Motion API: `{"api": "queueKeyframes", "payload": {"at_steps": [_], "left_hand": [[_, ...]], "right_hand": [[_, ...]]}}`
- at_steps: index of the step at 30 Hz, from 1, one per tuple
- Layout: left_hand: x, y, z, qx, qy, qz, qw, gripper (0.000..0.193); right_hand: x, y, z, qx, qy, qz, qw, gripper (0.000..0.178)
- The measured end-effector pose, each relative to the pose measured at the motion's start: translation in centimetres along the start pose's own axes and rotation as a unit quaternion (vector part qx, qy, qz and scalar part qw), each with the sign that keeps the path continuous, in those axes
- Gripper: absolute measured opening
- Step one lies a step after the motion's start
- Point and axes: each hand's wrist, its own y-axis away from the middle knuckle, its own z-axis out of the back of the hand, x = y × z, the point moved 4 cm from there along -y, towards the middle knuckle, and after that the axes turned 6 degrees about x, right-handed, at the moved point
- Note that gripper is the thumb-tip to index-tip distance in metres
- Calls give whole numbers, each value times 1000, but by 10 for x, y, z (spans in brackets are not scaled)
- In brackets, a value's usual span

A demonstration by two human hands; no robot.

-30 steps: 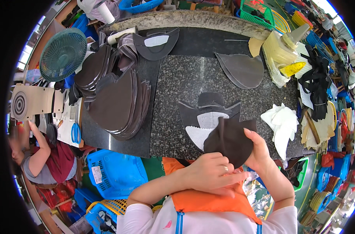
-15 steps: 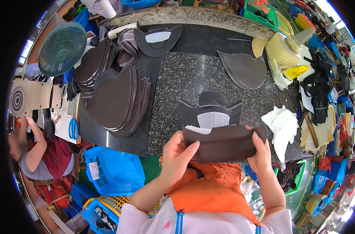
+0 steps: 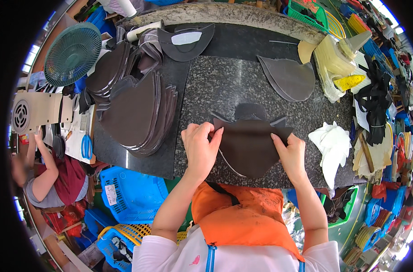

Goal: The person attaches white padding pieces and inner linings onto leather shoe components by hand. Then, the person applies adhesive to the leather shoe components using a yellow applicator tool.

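Observation:
Between my hands a dark brown curved leather-like piece hangs over the near part of the granite tabletop. My left hand pinches its upper left corner between thumb and fingers. The upper right edge is pinched by my right hand. Just beyond it lies a black shaped piece, partly covered by the brown one. A pale edge shows along the brown piece's lower left side. Right of my right hand sits a bunch of white cut pieces.
Stacks of brown cut pieces stand on the left. Two grey-brown pieces and a black piece with a white patch lie farther back. A blue basket is below left. A co-worker sits at far left beside a green fan.
Both hands have moved forward and up over the table with the brown piece. It was folded or rolled before; now it is spread out, its curved edge toward me.

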Motion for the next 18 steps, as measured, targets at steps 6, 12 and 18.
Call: {"api": "queueKeyframes", "payload": {"at_steps": [6, 12, 18], "left_hand": [[2, -9, -5, 10, -12, -18, 1000, 17], [-54, 24, -21, 127, 40, -328, 935, 39], [-67, -31, -14, 189, -82, -255, 945, 77]], "right_hand": [[1, -6, -3, -22, 59, 50, 997, 22], [4, -5, -8, -12, 101, 84, 991, 23], [-9, -30, 51, -41, 237, -49, 969, 23]]}}
